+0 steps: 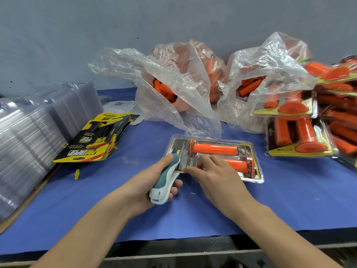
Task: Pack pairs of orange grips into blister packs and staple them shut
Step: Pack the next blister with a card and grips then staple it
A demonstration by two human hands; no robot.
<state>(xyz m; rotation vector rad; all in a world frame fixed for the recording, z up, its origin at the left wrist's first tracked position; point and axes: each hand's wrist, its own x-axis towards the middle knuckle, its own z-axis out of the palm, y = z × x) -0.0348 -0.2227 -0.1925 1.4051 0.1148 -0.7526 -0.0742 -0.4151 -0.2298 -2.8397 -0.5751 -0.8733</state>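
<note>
One stapler (166, 180), two plastic bags (173, 78)

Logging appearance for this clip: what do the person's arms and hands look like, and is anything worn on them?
Nothing is worn. The left hand and right hand are bare, with no gloves, rings or tape showing. The left forearm and right forearm are bare as well: no sleeves, watch or wristband in view down to the picture's lower edge.

A blister pack (249, 176) lies mid-table (289, 206) with two grips (215, 148) side by side in it. The stapler (164, 182), held in the left hand (142, 187), meets the pack's left edge; the right hand (216, 176) rests on the pack. Printed cards (90, 146) lie to the left, empty blisters (25, 140) further left, two bags (173, 84) of grips behind, filled packs (301, 140) piled at the right
</note>
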